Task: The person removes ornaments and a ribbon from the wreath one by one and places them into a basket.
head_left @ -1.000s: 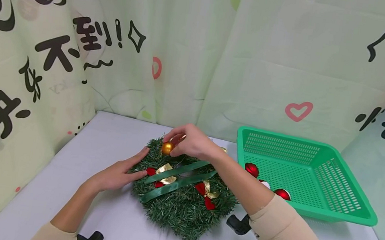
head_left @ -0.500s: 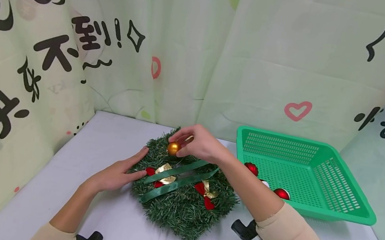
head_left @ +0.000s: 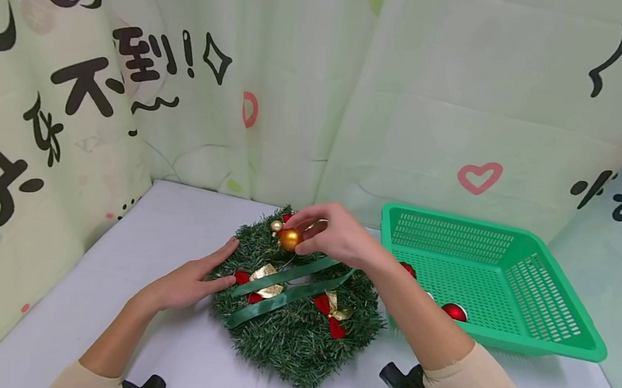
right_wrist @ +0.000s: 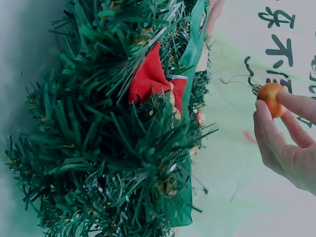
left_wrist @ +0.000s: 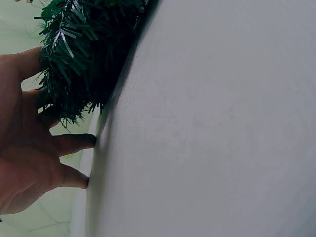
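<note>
Right hand [head_left: 335,232]: thumb and fingers closed in a pinch on one gold bauble [head_left: 290,239], nothing else in the grasp. Left hand [head_left: 192,280]: fingers spread and extended, resting against the left edge of the artificial pine wreath [head_left: 295,344], gripping nothing. Fitted to the wreath: two red-and-gold bows, one near the left thumb [head_left: 267,279], one right of centre [head_left: 332,310]; green satin ribbon [head_left: 289,295], laid across in two bands; one small pale-gold ball [head_left: 276,225], near the far edge. Judged state: trimming partly done, the gold bauble not yet attached, the near section of greenery showing no ornament. Possibly left to add: red ball [head_left: 455,312] and a partly hidden darker red ornament [head_left: 408,269], both in the green plastic basket [head_left: 565,354] at right on the white counter [head_left: 196,367]. Position of bauble: at the right fingertips, over the wreath's far part, just beside the pale-gold ball; in the right wrist view it stands apart from the needles, its thin wire [right_wrist: 237,77] trailing towards them, contact uncertain.
</note>
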Tool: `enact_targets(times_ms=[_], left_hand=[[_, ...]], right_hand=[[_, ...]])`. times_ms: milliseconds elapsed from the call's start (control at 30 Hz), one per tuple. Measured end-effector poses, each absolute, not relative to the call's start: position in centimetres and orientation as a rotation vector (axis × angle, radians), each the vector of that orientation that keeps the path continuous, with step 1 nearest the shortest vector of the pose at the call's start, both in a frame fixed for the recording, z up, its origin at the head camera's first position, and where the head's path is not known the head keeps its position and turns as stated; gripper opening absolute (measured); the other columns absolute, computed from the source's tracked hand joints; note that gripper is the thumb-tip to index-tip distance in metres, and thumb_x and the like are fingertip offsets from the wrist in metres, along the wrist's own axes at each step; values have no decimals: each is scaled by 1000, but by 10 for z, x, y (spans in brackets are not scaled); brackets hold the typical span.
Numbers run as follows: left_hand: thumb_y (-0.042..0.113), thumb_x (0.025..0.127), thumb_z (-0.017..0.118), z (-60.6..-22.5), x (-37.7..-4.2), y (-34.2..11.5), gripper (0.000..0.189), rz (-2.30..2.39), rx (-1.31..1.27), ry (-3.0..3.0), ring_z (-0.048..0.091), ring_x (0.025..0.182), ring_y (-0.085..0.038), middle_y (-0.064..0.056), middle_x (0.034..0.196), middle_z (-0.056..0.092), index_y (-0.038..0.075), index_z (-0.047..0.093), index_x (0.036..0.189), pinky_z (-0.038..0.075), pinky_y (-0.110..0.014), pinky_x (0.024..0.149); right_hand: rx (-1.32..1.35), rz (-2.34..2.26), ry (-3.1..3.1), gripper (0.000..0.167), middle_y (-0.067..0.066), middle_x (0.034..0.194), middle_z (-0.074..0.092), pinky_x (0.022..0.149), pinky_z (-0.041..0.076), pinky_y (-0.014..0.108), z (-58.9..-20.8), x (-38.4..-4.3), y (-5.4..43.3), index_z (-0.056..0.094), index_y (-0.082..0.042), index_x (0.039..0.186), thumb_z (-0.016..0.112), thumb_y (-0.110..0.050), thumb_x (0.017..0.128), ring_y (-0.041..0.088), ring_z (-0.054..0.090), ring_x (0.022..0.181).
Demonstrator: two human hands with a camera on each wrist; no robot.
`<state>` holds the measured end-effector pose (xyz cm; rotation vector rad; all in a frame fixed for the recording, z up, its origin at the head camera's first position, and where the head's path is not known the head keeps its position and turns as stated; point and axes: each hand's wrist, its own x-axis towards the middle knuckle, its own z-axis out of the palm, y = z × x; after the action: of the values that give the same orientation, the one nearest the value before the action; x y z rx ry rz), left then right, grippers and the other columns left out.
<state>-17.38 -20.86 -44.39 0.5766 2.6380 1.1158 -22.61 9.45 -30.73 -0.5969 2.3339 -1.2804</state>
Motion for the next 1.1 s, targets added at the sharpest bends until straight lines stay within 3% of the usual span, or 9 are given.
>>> enact_targets(times_ms=[1100], left_hand=[[46,109,52,-445,-173,-208,79,1124,591,2638,13,160,-38,-9,176,6,19,9,169,21,-63,126]], right_hand=[[-528,-1408,2397,39,7,125,73,94,58,40,-311,-214,149,76,-17,122,81,-3,86,24,71,111]])
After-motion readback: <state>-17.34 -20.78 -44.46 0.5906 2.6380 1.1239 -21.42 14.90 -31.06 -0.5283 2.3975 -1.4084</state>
